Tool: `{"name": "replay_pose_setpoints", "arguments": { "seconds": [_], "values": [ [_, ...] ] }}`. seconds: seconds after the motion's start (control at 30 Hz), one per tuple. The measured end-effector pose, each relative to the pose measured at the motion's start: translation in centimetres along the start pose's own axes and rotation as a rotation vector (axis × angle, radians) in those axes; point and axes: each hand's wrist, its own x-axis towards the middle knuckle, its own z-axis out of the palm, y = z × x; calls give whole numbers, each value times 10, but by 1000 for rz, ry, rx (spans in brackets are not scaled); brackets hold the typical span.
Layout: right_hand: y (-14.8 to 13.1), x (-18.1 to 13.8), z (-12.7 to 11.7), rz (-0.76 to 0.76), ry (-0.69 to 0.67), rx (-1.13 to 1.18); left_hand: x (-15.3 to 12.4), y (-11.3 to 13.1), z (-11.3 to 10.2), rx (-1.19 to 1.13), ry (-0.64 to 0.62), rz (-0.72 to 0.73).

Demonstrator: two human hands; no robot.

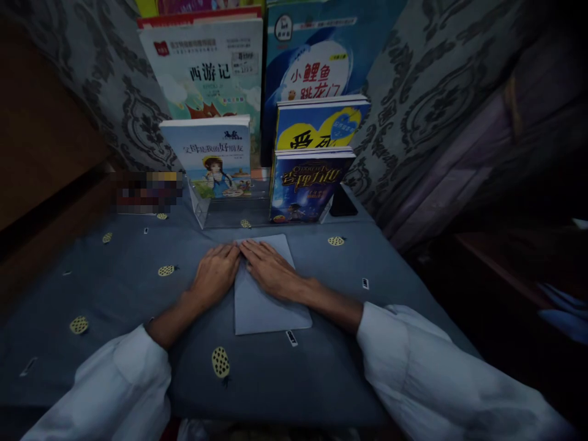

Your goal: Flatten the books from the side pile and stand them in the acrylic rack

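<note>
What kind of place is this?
Probably a home study corner: children's books in a clear bookstand, a pineapple-print tablecloth, and what looks like damask-patterned wallpaper behind.

Pale blue-grey notebook (263,309), plain cover, rounded right-hand corners. Looks closed, lying flat, long sides running toward the clear book rack (260,202). Just in front of rack's middle, not touching; upper part partly covered.

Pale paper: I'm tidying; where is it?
In the head view's middle, the pale paper lies under the right hand, left hand at its left edge, near the bookstand.
</note>
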Motion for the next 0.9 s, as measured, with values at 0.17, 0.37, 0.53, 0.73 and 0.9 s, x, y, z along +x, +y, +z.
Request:
{"name": "replay_pose_setpoints", "arguments": {
  "seconds": [0.17, 0.37, 0.53, 0.73, 0.9],
  "values": [
    [2, 6, 0, -3, -9, -21, -1, -2, 4, -43, 39, 23],
    [-2, 3, -5, 42, -10, -58, 0, -1, 1, 3, 9, 26],
    [-2, 1, -5, 60, 10, -52, 0, -1, 3, -5, 34, 43],
    [4, 0, -3, 33, 7, -29, 0, -8, 9, -79, 15, 104],
    [7, -3, -2, 48, 3, -12, 1, -12, 7, -56, -49, 115]
  ]
}}
